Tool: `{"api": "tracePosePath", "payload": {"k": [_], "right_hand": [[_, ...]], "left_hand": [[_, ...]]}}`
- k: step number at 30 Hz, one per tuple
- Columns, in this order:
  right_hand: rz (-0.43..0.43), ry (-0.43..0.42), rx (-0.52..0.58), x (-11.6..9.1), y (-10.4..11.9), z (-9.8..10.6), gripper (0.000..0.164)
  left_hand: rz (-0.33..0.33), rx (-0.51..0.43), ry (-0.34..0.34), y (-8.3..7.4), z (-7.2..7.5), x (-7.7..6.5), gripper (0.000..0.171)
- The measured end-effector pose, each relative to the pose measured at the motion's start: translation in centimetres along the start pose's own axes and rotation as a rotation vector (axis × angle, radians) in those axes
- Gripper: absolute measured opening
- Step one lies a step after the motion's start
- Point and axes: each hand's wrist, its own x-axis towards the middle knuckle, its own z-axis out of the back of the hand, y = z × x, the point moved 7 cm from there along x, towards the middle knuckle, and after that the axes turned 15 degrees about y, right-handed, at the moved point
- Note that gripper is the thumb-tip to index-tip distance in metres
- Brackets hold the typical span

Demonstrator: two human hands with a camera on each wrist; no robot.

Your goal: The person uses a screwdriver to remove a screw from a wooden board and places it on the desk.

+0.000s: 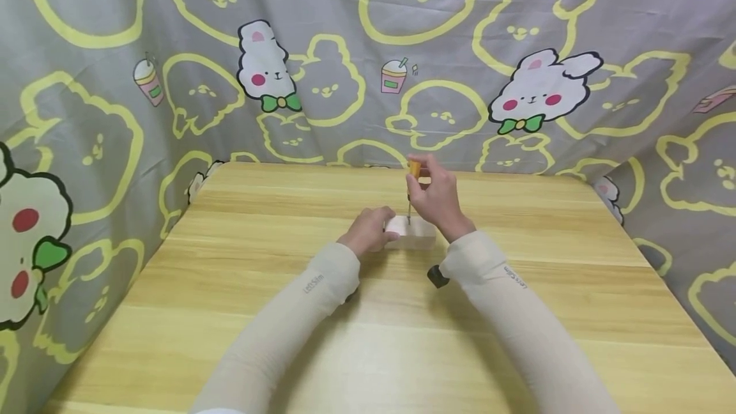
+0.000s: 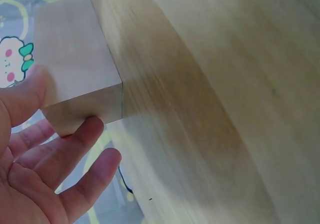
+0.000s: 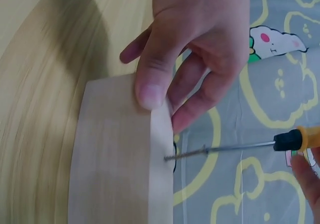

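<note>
A pale wooden block (image 1: 416,241) rests on the table, its left end gripped by my left hand (image 1: 370,230). In the left wrist view, the thumb lies on one face of the block (image 2: 75,48) and fingertips touch its end. My right hand (image 1: 439,197) holds a screwdriver by its yellow handle (image 1: 414,169), above the block with the shaft pointing down. The right wrist view shows a screw (image 3: 185,155) standing out of the block's narrow upper face, with the screwdriver shaft (image 3: 240,147) lined up at its head. Most of the right hand (image 3: 307,179) is cut off there.
The light wood-grain table (image 1: 230,312) extends around both arms. Behind it and at the sides hangs a grey curtain (image 1: 345,11) with yellow cartoon outlines. A black device (image 1: 438,276) sits at the right wrist.
</note>
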Motion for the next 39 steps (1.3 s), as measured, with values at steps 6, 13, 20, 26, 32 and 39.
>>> {"api": "tracePosePath", "payload": {"k": [6, 13, 20, 26, 32, 39], "right_hand": [[0.025, -0.020, -0.057, -0.1, 0.2, 0.0, 0.034], [0.034, -0.007, -0.063, -0.3, 0.2, 0.2, 0.032], [0.019, -0.056, -0.068, -1.1, -0.4, 0.3, 0.038], [0.085, -0.065, -0.106, -1.3, 0.0, -0.1, 0.038], [0.113, -0.048, -0.090, -1.2, 0.2, 0.0, 0.038], [0.096, -0.020, 0.009, -1.2, -0.2, -0.1, 0.037]], "left_hand": [[0.027, -0.015, 0.012, 0.4, 0.2, -0.4, 0.053], [0.029, -0.005, 0.004, 0.2, 0.2, -0.4, 0.053], [0.024, -0.003, 0.006, 0.0, -0.1, -0.4, 0.053], [0.033, -0.004, 0.005, 0.0, -0.1, -0.5, 0.053], [0.029, -0.014, 0.006, -0.2, 0.0, -0.3, 0.053], [0.025, -0.014, -0.005, -0.2, 0.1, -0.1, 0.052]]}}
